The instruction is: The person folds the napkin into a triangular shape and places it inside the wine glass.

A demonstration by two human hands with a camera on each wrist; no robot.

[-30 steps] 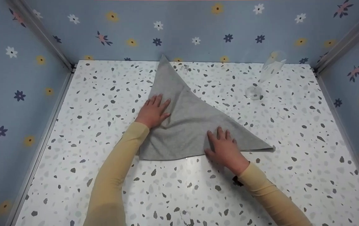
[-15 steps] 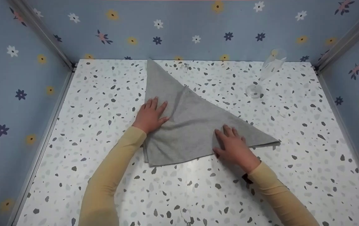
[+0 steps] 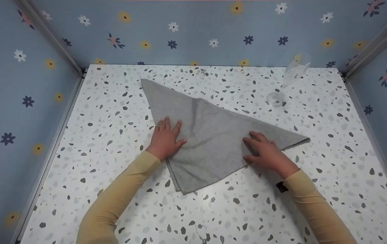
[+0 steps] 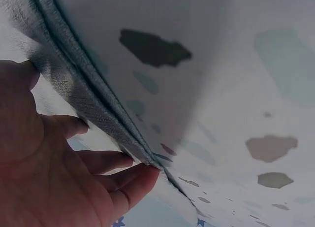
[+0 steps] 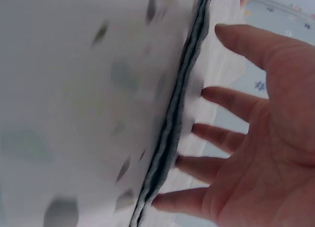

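Note:
A grey cloth [image 3: 213, 132], folded into a triangle, lies on the speckled table with its long folded edge toward the back wall and a corner pointing to the front. My left hand [image 3: 166, 140] rests on its left side with fingers spread. On the right, my right hand [image 3: 267, 151] touches the cloth near its front edge, fingers extended and slightly bent. In the left wrist view, fingertips [image 4: 147, 174] lie along the layered edge of the cloth [image 4: 88, 94]. The right wrist view has the fingers spread over the cloth beside its doubled edge [image 5: 172, 118].
A clear stemmed glass [image 3: 295, 73] stands at the back right of the white speckled table [image 3: 112, 101]. Blue flowered panels [image 3: 186, 30] close off the back and both sides, with metal rails [image 3: 49, 37] at the corners.
The cloth has turned counterclockwise under my hands. Its far tip swung left and nearer, its right tip went back, and its front corner came forward. My right hand moved rightward.

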